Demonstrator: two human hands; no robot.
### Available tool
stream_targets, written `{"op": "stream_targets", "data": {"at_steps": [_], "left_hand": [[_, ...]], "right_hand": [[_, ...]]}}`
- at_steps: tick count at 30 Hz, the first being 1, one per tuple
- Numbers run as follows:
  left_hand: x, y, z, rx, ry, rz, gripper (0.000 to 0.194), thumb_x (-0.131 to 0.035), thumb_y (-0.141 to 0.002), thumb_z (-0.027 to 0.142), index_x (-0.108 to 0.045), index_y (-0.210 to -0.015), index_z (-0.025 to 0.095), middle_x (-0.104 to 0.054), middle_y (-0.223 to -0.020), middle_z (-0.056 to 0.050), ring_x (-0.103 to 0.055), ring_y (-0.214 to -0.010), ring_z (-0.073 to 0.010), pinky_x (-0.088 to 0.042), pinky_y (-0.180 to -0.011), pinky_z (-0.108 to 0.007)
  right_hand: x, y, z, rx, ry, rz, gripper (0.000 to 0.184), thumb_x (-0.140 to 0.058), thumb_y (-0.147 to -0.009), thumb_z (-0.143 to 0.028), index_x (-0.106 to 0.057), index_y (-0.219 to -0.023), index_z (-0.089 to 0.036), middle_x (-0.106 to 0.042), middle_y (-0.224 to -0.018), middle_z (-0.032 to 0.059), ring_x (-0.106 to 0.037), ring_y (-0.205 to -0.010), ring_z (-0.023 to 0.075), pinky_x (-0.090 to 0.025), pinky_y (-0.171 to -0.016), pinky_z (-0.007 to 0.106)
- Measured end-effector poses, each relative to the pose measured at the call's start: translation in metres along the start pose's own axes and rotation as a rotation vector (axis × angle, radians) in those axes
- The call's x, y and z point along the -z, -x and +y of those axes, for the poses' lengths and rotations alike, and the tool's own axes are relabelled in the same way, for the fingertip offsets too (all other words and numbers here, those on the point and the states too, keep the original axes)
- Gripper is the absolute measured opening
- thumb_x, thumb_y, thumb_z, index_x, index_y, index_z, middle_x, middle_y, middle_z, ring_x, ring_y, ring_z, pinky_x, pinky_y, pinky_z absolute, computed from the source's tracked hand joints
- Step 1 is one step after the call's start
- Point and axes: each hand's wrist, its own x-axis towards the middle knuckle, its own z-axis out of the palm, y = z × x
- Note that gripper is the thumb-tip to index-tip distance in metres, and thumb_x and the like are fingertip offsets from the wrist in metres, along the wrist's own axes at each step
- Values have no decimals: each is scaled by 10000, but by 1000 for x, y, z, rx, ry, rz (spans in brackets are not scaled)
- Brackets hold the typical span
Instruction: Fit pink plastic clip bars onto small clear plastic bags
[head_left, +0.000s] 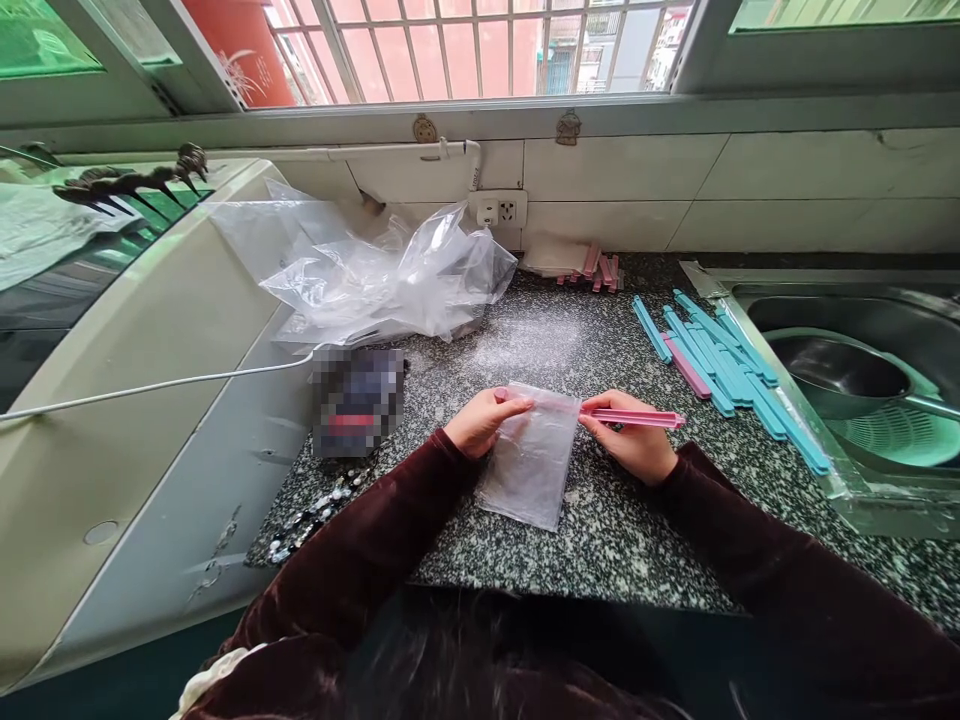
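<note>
My left hand [484, 420] pinches the upper left edge of a small clear plastic bag [525, 465], which hangs down over the speckled counter. My right hand [630, 440] is closed around a pink sealing clip [637, 418], a long thin strip pointing to the right. The clip's left end meets the bag's upper right corner. Whether the strip has slid onto the bag's edge I cannot tell. To the right lies a pile of blue sealing clips [720, 355] with one pink clip [686, 368] among them.
Crumpled clear plastic bags [405, 275] lie at the back left. Short pink clips [596, 268] rest against the wall. A sink [787, 290] holding a pan [840, 368] is on the right. A blurred dark object [360, 400] and a white cable [165, 385] are at left.
</note>
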Motion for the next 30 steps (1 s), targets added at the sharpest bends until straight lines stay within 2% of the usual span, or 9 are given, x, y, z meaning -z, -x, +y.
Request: {"op": "stream_targets", "data": {"at_steps": [8,12,15,20,24,30], "left_hand": [[-1,-2,-3,4,76,76,352,-820,-444,323,-649,-649,94,-627,-574,-18,-518,-531,-99,-358,-549,-228],[-2,-1,-1,-9,94,92,336,-807,-447,303,-644,-653,93,-623,-583,-13,-516,-529,-94,-357,-548,-221],[-2,-1,2,-25,108,114,302,-797,-447,280,-636,-627,98,-612,-575,-6,-502,-521,-88,-349,-541,-218],[-2,-1,3,-51,110,144,285,-785,-456,271,-619,-610,99,-588,-557,3,-484,-511,-82,-332,-529,-215],[-1,0,2,-38,81,115,306,-778,-468,284,-632,-656,91,-608,-588,-8,-501,-530,-89,-345,-543,-219],[-1,-1,-2,-38,8,111,325,-775,-483,309,-613,-666,94,-586,-583,5,-486,-535,-85,-340,-545,-221]], "right_hand": [[-1,-1,1,28,-7,-19,90,-610,-797,-298,-604,-784,-210,-680,-739,35,-641,-688,180,-531,-632,332],[5,-2,4,35,-4,-22,200,-658,-752,-361,-606,-869,-208,-675,-786,51,-642,-724,198,-541,-647,352],[16,-4,3,65,-5,23,241,-666,-745,-371,-606,-913,-209,-669,-795,57,-641,-743,203,-546,-670,365],[28,-3,-2,121,-72,152,171,-624,-787,-305,-619,-921,-199,-669,-812,70,-642,-746,196,-545,-694,361],[27,-1,0,125,-150,207,100,-615,-795,-287,-625,-821,-191,-666,-786,69,-634,-712,182,-540,-648,341],[24,0,-2,91,-174,233,151,-653,-773,-335,-631,-796,-187,-666,-752,51,-628,-696,165,-530,-629,314]]}}
